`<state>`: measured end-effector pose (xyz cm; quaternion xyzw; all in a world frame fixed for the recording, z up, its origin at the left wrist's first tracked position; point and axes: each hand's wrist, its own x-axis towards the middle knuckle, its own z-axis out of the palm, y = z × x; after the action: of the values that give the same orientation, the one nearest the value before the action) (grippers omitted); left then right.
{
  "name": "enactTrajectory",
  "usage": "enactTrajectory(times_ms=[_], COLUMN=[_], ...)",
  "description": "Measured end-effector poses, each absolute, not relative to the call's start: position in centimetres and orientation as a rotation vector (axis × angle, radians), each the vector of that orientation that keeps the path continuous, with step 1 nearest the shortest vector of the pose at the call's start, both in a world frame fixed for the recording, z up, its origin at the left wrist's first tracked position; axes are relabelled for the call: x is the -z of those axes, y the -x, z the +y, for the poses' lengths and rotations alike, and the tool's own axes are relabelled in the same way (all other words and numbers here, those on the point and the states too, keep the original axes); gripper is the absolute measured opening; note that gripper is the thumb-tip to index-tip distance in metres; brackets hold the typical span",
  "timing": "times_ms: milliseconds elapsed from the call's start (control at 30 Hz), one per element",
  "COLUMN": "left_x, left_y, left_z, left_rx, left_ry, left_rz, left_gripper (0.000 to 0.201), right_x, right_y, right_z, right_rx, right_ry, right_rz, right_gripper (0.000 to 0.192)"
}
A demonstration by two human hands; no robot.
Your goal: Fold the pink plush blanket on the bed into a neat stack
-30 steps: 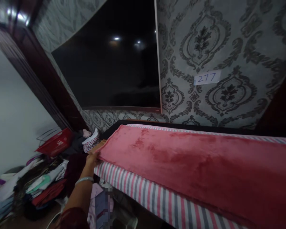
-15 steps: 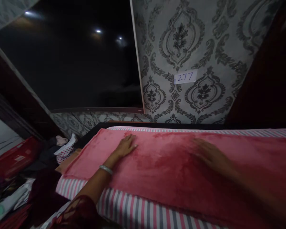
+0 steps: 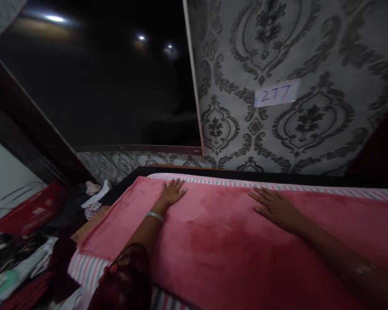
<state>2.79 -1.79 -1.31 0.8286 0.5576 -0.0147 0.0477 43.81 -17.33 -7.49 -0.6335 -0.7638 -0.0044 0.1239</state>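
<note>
A plush pink blanket lies spread out in front of me, over a striped pink, grey and white cloth whose edges show at the front left and along the back. Flat on the blanket's far left part rests my left hand, fingers spread, a silver bracelet on the wrist. My right hand presses palm down on the blanket farther right, its fingers apart. Neither hand grips anything. Darker patches mark the blanket's pile between and below the hands.
Behind the blanket runs a black surface edge against a patterned wall. A large dark television hangs at the upper left, and a paper label reading 277 is on the wall. Clothes and a red bag are piled at the left.
My left hand has slid slightly toward the blanket's far edge, its fingers now more spread. My right hand, blurred before, now lies flat and clear. The view has moved closer to the wall.
</note>
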Motion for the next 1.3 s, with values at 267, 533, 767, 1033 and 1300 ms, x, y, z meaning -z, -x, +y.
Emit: enactTrajectory(times_ms=[267, 533, 767, 1033, 1300], left_x=[0.5, -1.9, -2.1, -0.2, -2.3], left_y=[1.1, 5.6, 6.8, 7.7, 6.8], left_z=[0.1, 3.1, 6.6, 9.0, 7.2], left_rx=[0.161, 0.207, 0.282, 0.206, 0.248], left_ry=[-2.530, -2.613, -2.582, -2.493, -2.385], left_rz=[1.905, 2.159, 2.178, 2.285, 2.421], left_gripper=[0.056, 0.045, 0.054, 0.063, 0.056], right_x=[11.6, 13.0, 12.4, 13.2, 10.4], right_y=[-45.1, -46.1, -46.4, -47.1, -45.1], right_z=[-16.2, -15.9, -16.6, -17.3, -17.2], right_rx=[0.115, 0.100, 0.123, 0.148, 0.046], right_ry=[1.685, 1.661, 1.656, 1.650, 1.768], right_rz=[-2.132, -2.129, -2.133, -2.135, -2.146], right_gripper=[0.066, 0.068, 0.067, 0.069, 0.067])
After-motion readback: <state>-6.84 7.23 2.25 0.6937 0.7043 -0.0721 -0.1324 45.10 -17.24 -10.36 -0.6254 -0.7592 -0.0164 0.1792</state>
